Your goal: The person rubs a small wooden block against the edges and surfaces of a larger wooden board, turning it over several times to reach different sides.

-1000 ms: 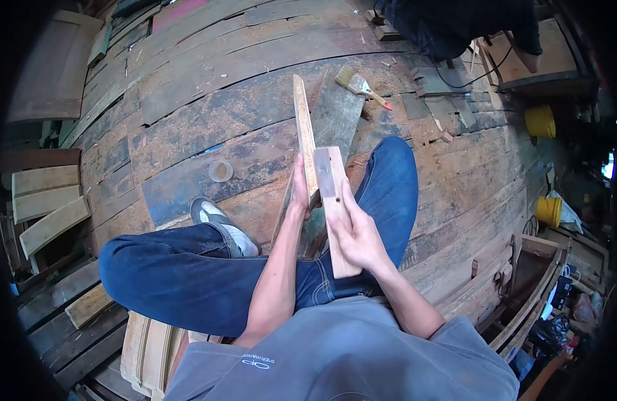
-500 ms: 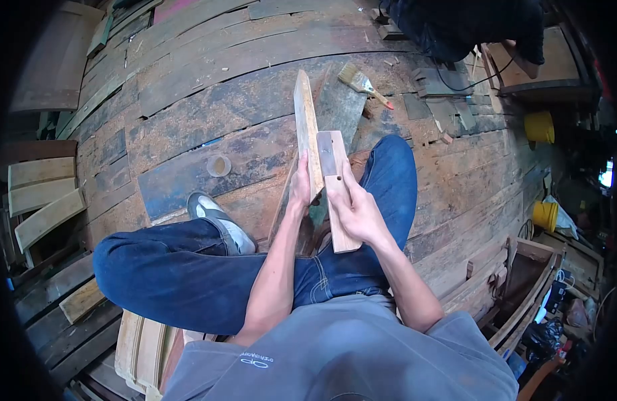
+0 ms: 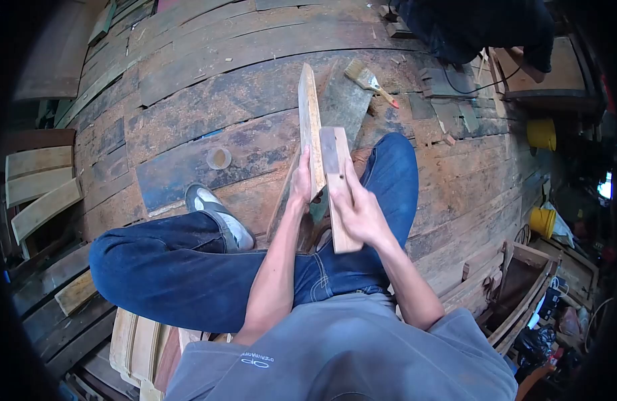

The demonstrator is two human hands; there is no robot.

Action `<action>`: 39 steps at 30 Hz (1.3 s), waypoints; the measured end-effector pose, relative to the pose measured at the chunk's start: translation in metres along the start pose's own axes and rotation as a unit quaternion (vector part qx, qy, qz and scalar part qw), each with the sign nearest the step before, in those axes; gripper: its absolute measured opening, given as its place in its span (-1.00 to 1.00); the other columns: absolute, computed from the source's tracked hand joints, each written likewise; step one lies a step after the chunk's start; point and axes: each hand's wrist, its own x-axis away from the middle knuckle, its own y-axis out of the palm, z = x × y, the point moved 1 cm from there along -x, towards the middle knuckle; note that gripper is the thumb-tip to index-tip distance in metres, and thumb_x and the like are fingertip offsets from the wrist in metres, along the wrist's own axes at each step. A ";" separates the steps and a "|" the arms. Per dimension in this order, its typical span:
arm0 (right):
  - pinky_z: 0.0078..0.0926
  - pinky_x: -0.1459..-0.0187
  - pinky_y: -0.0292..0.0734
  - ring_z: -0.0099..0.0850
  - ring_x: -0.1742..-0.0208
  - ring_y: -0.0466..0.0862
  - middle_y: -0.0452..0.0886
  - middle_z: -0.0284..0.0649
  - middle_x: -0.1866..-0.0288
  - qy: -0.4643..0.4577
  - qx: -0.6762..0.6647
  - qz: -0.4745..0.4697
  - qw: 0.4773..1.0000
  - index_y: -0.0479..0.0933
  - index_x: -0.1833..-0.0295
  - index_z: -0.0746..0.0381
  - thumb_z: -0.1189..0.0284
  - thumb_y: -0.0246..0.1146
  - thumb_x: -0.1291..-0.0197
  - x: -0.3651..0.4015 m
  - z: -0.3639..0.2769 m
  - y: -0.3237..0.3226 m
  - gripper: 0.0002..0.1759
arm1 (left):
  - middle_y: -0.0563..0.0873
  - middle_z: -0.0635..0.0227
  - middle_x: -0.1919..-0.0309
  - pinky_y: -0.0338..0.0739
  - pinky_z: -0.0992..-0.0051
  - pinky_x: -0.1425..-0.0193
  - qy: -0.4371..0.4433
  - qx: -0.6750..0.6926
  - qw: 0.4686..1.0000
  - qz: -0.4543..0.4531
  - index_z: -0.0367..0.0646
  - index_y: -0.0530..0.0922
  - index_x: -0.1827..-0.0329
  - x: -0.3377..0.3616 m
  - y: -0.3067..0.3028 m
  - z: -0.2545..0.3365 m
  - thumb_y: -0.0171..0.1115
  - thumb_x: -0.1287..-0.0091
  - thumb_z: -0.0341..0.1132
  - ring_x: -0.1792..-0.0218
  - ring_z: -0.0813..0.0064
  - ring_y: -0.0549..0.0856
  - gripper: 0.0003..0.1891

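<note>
A long wooden board (image 3: pixel 308 107) stands on its edge, pointing away from me, with my left hand (image 3: pixel 300 180) closed on its near left side. Against its right side lies a shorter wooden block (image 3: pixel 336 144) with a darker far end and small holes. My right hand (image 3: pixel 359 208) is wrapped round that block, thumb and fingers along its right side. Beyond the hands, a paintbrush (image 3: pixel 371 81) with a red-tipped handle rests by a grey plank (image 3: pixel 338 100) on the floor.
A small round cup (image 3: pixel 219 158) stands left of the hands. Cut boards (image 3: pixel 41 164) are stacked at the left. Another person (image 3: pixel 475 30) is at the upper right, near a cable. Yellow buckets (image 3: pixel 541 134) and an open wooden box (image 3: pixel 522 284) are at the right.
The view has shifted slightly. The block in my right hand sits a little farther forward along the board. Both hands keep their holds.
</note>
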 end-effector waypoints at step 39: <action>-0.40 -0.45 0.35 -0.27 -0.51 0.42 0.34 0.06 -0.58 0.061 -0.296 -0.049 0.952 -0.01 -0.70 0.39 0.41 0.12 -0.54 0.013 0.025 -0.018 -0.24 | 0.69 0.35 0.42 0.45 0.41 0.55 -0.121 -0.136 0.981 0.061 -0.10 0.69 -0.07 0.034 0.016 0.042 -0.16 -0.39 0.57 0.54 0.49 0.65 -0.14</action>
